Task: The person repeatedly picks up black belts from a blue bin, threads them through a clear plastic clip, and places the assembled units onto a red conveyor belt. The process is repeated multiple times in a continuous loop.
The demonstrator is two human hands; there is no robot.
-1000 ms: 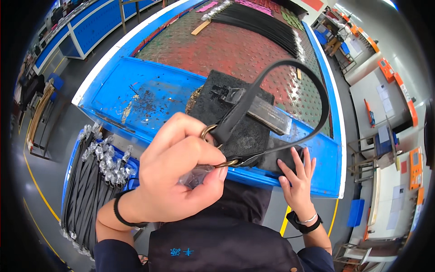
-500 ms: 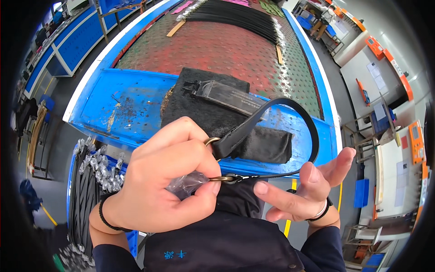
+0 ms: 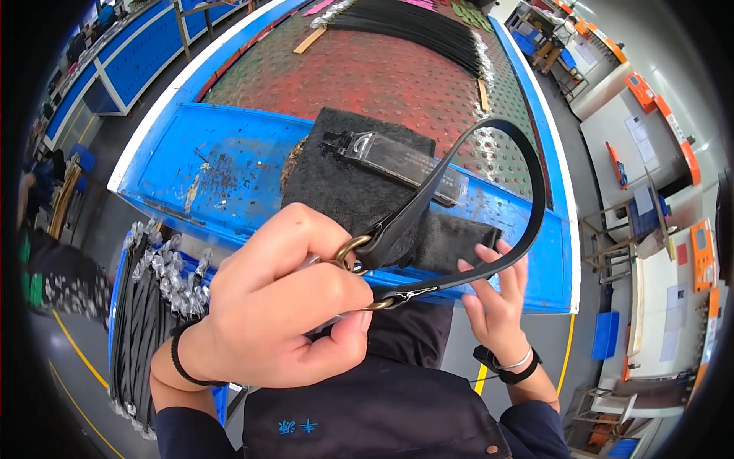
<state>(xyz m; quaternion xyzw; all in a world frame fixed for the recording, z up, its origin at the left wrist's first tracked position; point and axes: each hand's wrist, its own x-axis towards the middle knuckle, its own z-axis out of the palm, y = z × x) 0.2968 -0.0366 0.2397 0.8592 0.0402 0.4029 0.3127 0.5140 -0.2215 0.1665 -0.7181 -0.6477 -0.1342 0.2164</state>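
A black leather strap (image 3: 537, 183) bends in a large loop in front of me, with brass rings at its ends. My left hand (image 3: 287, 306) is closed round the ring ends, one brass ring (image 3: 352, 251) showing above its fingers and another below. A bit of clear plastic peeks out between those fingers. My right hand (image 3: 498, 306) is open, its fingers spread at the lower run of the strap; whether they touch it I cannot tell. Behind the strap, a black fuzzy pad (image 3: 329, 172) lies on the blue ledge with a clear-topped case (image 3: 397, 162) on it.
Beyond the blue ledge (image 3: 222, 145) is a studded red and green tabletop (image 3: 367, 84). Black straps (image 3: 413, 34) lie in a row at its far end. A blue bin at lower left holds black straps (image 3: 141, 329) with plastic-wrapped ends. Another person (image 3: 562, 34) stands far off.
My right hand has moved down and left toward the lower strap, its fingers now pointing up. The strap's loop has risen and widened. My left hand keeps its hold.
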